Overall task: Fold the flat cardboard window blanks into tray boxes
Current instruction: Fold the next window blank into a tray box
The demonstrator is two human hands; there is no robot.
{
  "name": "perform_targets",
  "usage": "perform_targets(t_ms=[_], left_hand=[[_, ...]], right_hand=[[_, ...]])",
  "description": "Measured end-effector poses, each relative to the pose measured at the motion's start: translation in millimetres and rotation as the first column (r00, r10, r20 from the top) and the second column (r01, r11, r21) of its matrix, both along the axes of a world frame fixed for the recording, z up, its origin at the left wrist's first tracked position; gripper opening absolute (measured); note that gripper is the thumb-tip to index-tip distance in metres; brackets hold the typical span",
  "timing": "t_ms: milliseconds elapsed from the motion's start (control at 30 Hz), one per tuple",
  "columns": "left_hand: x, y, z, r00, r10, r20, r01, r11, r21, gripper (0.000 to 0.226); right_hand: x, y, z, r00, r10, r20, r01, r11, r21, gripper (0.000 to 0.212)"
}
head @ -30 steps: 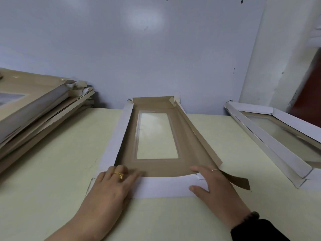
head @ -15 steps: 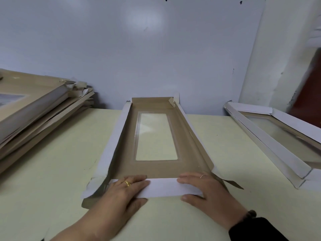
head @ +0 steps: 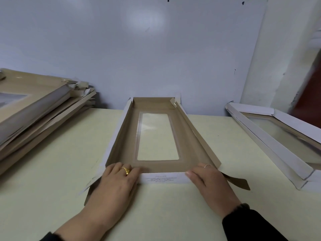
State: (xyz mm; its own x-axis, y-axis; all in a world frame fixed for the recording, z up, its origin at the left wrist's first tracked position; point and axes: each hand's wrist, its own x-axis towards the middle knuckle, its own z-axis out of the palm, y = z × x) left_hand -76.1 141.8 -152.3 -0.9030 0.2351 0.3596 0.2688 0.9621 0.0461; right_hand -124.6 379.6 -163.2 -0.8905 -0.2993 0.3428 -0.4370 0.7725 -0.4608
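A cardboard window blank [head: 121,141], brown inside and white outside, lies lengthwise on the table with a clear window [head: 157,138] in its floor. Its long sides and far end stand partly raised. The white near end flap [head: 163,178] stands upright. My left hand [head: 116,183] holds that flap at its left corner, fingers hooked over the top edge into the tray. At the right corner my right hand [head: 212,185] grips the flap, thumb on the white outer face. A loose corner tab [head: 238,182] sticks out beside my right hand, and another tab [head: 90,190] lies by my left.
A slanted stack of flat blanks [head: 34,112] fills the table's left side. A folded white tray [head: 271,136] rests at the right edge. A pale blue wall [head: 156,49] stands right behind the blank's far end. The cream table [head: 165,214] stretches toward me.
The near end flap went from lying flat under my palms to standing upright. Both hands slid apart toward its corners, and the long side walls rose.
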Motion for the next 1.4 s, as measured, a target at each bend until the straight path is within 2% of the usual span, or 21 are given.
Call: perform_targets(t_ms=[133,233,300,333,400,500,567,700,833,900,967,1067,1133,1200,1300,1400], left_hand=[[-5,14,-3,0.998,0.015,0.064,-0.015,1.000,0.004,0.057],[-16,16,-8,0.982,0.090,0.167,-0.090,0.996,-0.011,0.090],[-24,15,-16,0.977,0.094,0.190,-0.095,0.995,-0.005,0.107],[-26,15,-17,0.970,0.097,0.221,-0.097,0.995,-0.011,0.112],[-28,15,-19,0.958,0.103,0.267,-0.107,0.994,-0.001,0.104],[-29,14,-20,0.937,0.114,0.331,-0.120,0.993,-0.002,0.076],[-30,13,-20,0.922,0.121,0.368,-0.127,0.992,-0.008,0.067],[-30,8,-22,0.920,0.119,0.373,-0.126,0.992,-0.004,0.065],[-34,4,-24,0.935,0.098,0.341,-0.113,0.993,0.025,0.064],[-37,5,-22,0.947,0.065,0.315,-0.092,0.993,0.071,0.059],[-39,7,-18,0.970,0.030,0.240,-0.053,0.994,0.093,0.052],[-36,5,-13,0.996,-0.005,0.088,-0.001,0.997,0.072,0.043],[-28,4,-7,0.999,-0.035,0.014,0.034,0.997,0.072,0.064],[-20,5,-4,0.998,-0.064,0.012,0.061,0.987,0.151,0.076],[-12,7,0,0.994,-0.105,-0.025,0.108,0.977,0.184,0.065],[-8,6,-1,0.993,-0.090,0.082,0.074,0.982,0.176,0.063]], right_hand=[[-4,-7,3,0.998,-0.064,-0.007,0.064,0.994,0.086,0.028],[1,-14,6,0.976,-0.072,-0.208,0.128,0.955,0.268,0.013],[4,-20,7,0.971,0.016,-0.239,0.071,0.933,0.352,0.031],[4,-23,7,0.982,0.093,-0.164,-0.023,0.924,0.381,0.040],[0,-25,-2,0.985,0.172,-0.024,-0.149,0.911,0.384,0.049],[-8,-22,-13,0.984,0.156,0.089,-0.179,0.896,0.407,0.054],[-9,-21,-14,0.980,0.135,0.149,-0.183,0.906,0.382,0.054],[-12,-15,-18,0.989,0.078,0.129,-0.123,0.913,0.389,0.055],[-12,-9,-15,0.998,0.027,0.056,-0.046,0.931,0.363,0.053],[-10,-10,-9,1.000,-0.025,-0.013,0.028,0.958,0.286,0.045],[-7,-12,-2,0.994,-0.061,-0.093,0.081,0.971,0.224,0.032],[-4,-15,3,0.983,-0.066,-0.174,0.103,0.971,0.214,0.026],[1,-17,7,0.974,-0.038,-0.225,0.107,0.946,0.305,0.024],[7,-16,5,0.947,-0.019,-0.322,0.116,0.951,0.286,0.035],[12,-15,5,0.933,0.004,-0.361,0.090,0.966,0.243,0.038],[13,-15,6,0.929,0.020,-0.368,0.072,0.969,0.235,0.042]])
